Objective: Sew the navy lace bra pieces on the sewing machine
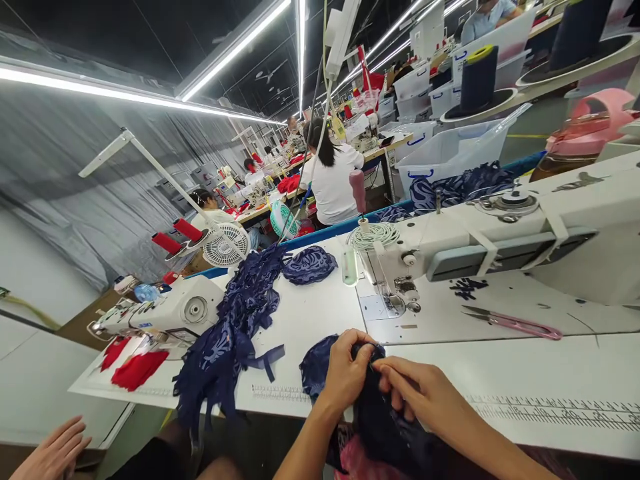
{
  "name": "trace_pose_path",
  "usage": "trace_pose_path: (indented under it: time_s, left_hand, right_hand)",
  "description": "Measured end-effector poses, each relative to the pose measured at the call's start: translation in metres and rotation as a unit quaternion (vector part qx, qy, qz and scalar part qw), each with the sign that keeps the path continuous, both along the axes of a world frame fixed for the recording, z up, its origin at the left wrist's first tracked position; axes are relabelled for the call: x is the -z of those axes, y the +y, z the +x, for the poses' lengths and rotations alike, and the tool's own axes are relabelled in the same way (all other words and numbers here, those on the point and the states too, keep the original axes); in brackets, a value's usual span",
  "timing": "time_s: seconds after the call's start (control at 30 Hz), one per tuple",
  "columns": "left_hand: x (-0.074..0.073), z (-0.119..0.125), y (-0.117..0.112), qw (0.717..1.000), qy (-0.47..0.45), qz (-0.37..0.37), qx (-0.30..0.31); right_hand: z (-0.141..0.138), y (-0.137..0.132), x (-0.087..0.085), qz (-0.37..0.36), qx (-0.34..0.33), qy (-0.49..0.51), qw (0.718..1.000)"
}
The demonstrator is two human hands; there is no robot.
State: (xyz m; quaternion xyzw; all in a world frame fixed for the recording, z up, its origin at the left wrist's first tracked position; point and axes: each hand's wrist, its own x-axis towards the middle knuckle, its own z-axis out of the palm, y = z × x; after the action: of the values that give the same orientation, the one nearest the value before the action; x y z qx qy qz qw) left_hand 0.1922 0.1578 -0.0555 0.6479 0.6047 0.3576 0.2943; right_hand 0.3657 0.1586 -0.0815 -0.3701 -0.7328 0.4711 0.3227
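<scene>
Both my hands grip a dark navy lace garment piece point(320, 370) at the front edge of the white sewing table point(500, 373). My left hand point(345, 370) pinches the fabric from the left, fingers curled. My right hand point(415, 390) pinches it from the right, fingers closed on the cloth. The sewing machine point(500, 247) stands just behind, its needle area point(400, 297) a short way beyond my hands.
A heap of navy lace pieces point(235, 327) lies left on the table. Pink scissors point(515, 323) rest to the right under the machine arm. Another person's hand point(50, 453) shows at the bottom left. Another machine with red fabric point(135, 367) stands left; workers sit behind.
</scene>
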Motion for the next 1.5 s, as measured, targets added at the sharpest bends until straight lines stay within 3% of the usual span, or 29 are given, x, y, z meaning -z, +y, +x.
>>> trace_pose_path:
  time_s: [0.07, 0.13, 0.3, 0.47, 0.53, 0.63, 0.77, 1.0, 1.07, 1.2, 1.37, 1.5]
  left_hand:
    - [-0.001, -0.002, 0.001, 1.000, -0.020, -0.005, 0.003]
    - [-0.003, -0.005, 0.004, 0.999, -0.037, -0.010, 0.015]
    - [-0.015, -0.011, 0.017, 0.998, -0.016, -0.001, 0.059]
    - [-0.022, 0.001, 0.003, 0.987, 0.103, 0.100, -0.067]
    - [-0.019, 0.012, -0.009, 0.991, 0.086, 0.048, -0.090]
    - [-0.008, 0.024, -0.020, 0.997, 0.015, -0.038, -0.071]
    - [0.002, 0.020, -0.017, 0.998, -0.020, -0.008, -0.058]
    - [-0.012, -0.005, -0.011, 1.000, -0.017, 0.009, 0.012]
    - [-0.015, -0.007, -0.013, 1.000, -0.023, -0.005, -0.003]
    - [-0.011, -0.001, -0.015, 0.995, -0.019, 0.035, -0.096]
    - [-0.003, 0.011, -0.013, 0.992, -0.055, 0.065, -0.094]
    - [-0.016, 0.007, -0.016, 0.996, -0.038, 0.067, -0.048]
  right_hand:
    - [-0.002, 0.006, -0.001, -0.008, 0.045, -0.007, 0.999]
    - [-0.004, 0.015, -0.003, 0.057, 0.112, -0.015, 0.992]
    - [-0.008, 0.039, -0.011, 0.076, 0.072, 0.000, 0.995]
    - [-0.006, 0.047, -0.010, 0.093, 0.105, -0.022, 0.990]
    - [-0.004, 0.046, -0.010, 0.116, 0.104, -0.025, 0.987]
    - [-0.003, 0.043, -0.009, 0.182, 0.090, -0.027, 0.979]
    - [-0.002, 0.042, -0.006, 0.235, 0.064, -0.026, 0.970]
    - [0.004, 0.049, 0.001, 0.150, 0.006, -0.041, 0.988]
    - [0.005, 0.049, 0.002, 0.142, 0.016, -0.040, 0.989]
    - [0.004, 0.047, -0.004, 0.158, 0.042, -0.032, 0.986]
    - [-0.004, 0.037, -0.014, 0.218, 0.061, -0.011, 0.974]
    - [-0.010, 0.031, -0.016, 0.217, 0.092, -0.014, 0.972]
